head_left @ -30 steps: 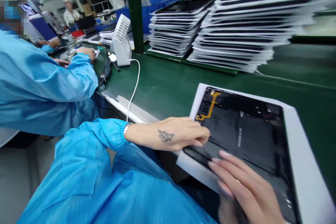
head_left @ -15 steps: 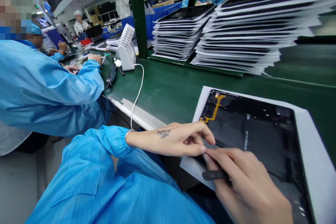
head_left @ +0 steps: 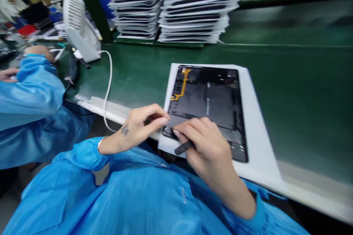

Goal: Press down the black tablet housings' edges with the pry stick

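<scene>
An opened tablet (head_left: 220,104) lies on a white sheet (head_left: 257,125), its dark inner side facing up. An orange flex cable (head_left: 184,84) runs along its left part. My right hand (head_left: 206,143) is closed around a slim black tool (head_left: 184,148) whose blunt end sticks out toward me; the fingers hide its other end, so its exact kind cannot be told. The fingertips are at the tablet's lower left corner. Just left of them, my left hand (head_left: 143,125) is pinched, thumb and forefinger close together at the tablet's left edge. Whatever they hold is too small to see.
Tall stacks of panels between white sheets (head_left: 197,11) stand behind the tablet on the green bench (head_left: 138,69). A white slatted device (head_left: 79,25) with a white cable (head_left: 110,80) is at left. A co-worker's blue sleeve (head_left: 33,91) is farther left.
The view has swung right and down, showing the whole tablet. My left fingertips, touching the right hand's before, are now slightly apart from them. The black tool stays in my right hand.
</scene>
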{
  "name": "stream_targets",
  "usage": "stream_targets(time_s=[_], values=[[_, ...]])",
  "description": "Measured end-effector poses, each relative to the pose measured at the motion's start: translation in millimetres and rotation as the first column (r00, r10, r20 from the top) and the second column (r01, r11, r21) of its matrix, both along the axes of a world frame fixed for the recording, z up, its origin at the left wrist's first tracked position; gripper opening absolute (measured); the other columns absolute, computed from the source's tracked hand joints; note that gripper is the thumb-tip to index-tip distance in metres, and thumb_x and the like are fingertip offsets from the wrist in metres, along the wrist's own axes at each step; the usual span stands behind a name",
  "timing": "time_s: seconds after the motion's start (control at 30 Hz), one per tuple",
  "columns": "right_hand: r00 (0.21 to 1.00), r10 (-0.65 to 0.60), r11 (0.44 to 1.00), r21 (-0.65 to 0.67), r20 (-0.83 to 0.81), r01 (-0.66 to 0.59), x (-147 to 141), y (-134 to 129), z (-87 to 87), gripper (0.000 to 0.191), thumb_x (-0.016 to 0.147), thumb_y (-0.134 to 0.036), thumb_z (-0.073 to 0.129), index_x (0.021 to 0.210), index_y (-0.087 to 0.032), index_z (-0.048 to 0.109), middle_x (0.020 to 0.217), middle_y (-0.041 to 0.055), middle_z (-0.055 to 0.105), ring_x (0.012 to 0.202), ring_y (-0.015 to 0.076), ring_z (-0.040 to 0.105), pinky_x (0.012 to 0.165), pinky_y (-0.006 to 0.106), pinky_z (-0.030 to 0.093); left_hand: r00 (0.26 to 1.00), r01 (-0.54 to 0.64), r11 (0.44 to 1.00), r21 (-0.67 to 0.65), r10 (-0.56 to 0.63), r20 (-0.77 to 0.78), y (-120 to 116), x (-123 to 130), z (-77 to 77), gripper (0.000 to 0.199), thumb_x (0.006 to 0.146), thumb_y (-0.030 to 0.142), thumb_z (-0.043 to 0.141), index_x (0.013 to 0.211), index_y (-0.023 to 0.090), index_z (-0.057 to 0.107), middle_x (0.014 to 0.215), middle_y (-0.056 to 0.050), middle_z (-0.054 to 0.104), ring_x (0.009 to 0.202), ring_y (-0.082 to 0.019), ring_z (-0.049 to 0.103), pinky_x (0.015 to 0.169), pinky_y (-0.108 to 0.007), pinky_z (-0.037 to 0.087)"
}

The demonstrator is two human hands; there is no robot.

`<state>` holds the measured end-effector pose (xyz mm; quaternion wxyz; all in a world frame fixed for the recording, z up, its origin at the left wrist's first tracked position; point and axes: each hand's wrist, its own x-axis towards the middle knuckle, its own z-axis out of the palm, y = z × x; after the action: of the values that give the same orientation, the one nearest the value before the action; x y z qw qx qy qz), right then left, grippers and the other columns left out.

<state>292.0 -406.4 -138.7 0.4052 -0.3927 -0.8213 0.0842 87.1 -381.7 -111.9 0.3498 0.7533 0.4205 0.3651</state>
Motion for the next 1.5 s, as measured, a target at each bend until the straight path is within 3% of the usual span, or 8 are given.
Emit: stream_targets(time_s=[0.2,0.37,0.6,0.73,0.83,0.97,1.23,1.5], values=[[0.999,-0.048,0.997,-0.066,0.019,0.049,-1,-3,2.6,0.019,0.096,-0.008,0.05,0.087,-0.019,0.062,0.084,0.0036,0.065,0.077,0.0181,0.049,0.069,0.034,0.033,0.996,-0.016,0.973,0.231,0.036,-0.08,-6,2,-9.3,0.008,0.097,0.022,0.063,0.095,0.019,0.071,0.087,-0.002,0.072,0.078,-0.013,0.067,0.069,-0.024,0.052],[0.997,-0.06,0.995,-0.074,0.039,0.063,0,-4,4.0,0.02,0.096,-0.007,0.049,0.086,-0.019,0.062,0.083,0.0034,0.065,0.077,0.0182,0.048,0.068,0.034,0.032,0.996,-0.026,0.951,0.308,0.051,-0.072,-10,7,-10.4,0.007,0.096,0.02,0.064,0.097,0.019,0.071,0.086,-0.003,0.073,0.077,-0.014,0.067,0.068,-0.025,0.054],[0.998,-0.057,0.996,-0.072,0.019,0.058,-1,-3,3.5,0.02,0.096,-0.006,0.05,0.087,-0.018,0.063,0.083,0.0032,0.064,0.077,0.0173,0.046,0.068,0.033,0.031,0.998,-0.013,0.944,0.329,0.033,-0.053,-10,10,-11.8,0.005,0.095,0.017,0.065,0.094,0.019,0.069,0.084,-0.002,0.072,0.076,-0.013,0.067,0.068,-0.024,0.052],[0.999,-0.053,0.998,-0.038,0.003,0.053,-1,-2,4.0,0.021,0.096,-0.006,0.049,0.085,-0.018,0.063,0.081,0.0034,0.063,0.076,0.0176,0.046,0.068,0.033,0.032,0.996,-0.032,0.969,0.245,0.05,-0.07,-9,9,-13.6,0.009,0.097,0.025,0.064,0.09,0.02,0.068,0.082,-0.001,0.068,0.073,-0.012,0.064,0.065,-0.024,0.049],[0.998,-0.061,0.998,-0.015,-0.017,0.061,2,-2,4.2,0.02,0.097,-0.007,0.047,0.095,-0.016,0.066,0.088,0.0059,0.067,0.08,0.0186,0.049,0.07,0.034,0.038,0.992,-0.03,0.979,0.2,0.055,-0.118,-6,6,-11.3,0.014,0.098,0.03,0.062,0.09,0.02,0.066,0.081,-0.001,0.065,0.072,-0.012,0.061,0.064,-0.024,0.048],[0.998,-0.018,0.998,0.066,0.055,0.014,11,-4,2.0,0.027,0.096,-0.007,0.048,0.117,-0.013,0.065,0.102,0.0094,0.07,0.086,0.0211,0.051,0.073,0.036,0.043,0.963,0.059,0.954,0.296,0.024,-0.27,-2,1,-5.2,0.009,0.1,0.021,0.059,0.092,0.019,0.062,0.082,0.0,0.062,0.073,-0.012,0.059,0.066,-0.023,0.047],[0.967,0.042,0.99,0.119,0.253,-0.074,12,-5,-0.4,0.023,0.096,-0.011,0.052,0.112,-0.008,0.068,0.099,0.0103,0.069,0.085,0.0235,0.045,0.069,0.036,0.036,0.848,0.267,0.808,0.526,0.063,-0.526,-3,-3,-6.4,0.008,0.101,0.012,0.053,0.096,0.015,0.058,0.084,-0.003,0.064,0.078,-0.015,0.057,0.072,-0.026,0.048],[0.943,-0.009,0.977,0.206,0.334,-0.064,10,-8,-0.9,0.023,0.097,-0.012,0.052,0.11,-0.006,0.069,0.097,0.0097,0.067,0.083,0.0236,0.044,0.069,0.037,0.033,0.805,0.344,0.785,0.515,0.036,-0.592,-2,-8,-0.1,0.007,0.101,0.014,0.054,0.099,0.015,0.061,0.093,-0.005,0.069,0.082,-0.015,0.06,0.076,-0.028,0.052]])
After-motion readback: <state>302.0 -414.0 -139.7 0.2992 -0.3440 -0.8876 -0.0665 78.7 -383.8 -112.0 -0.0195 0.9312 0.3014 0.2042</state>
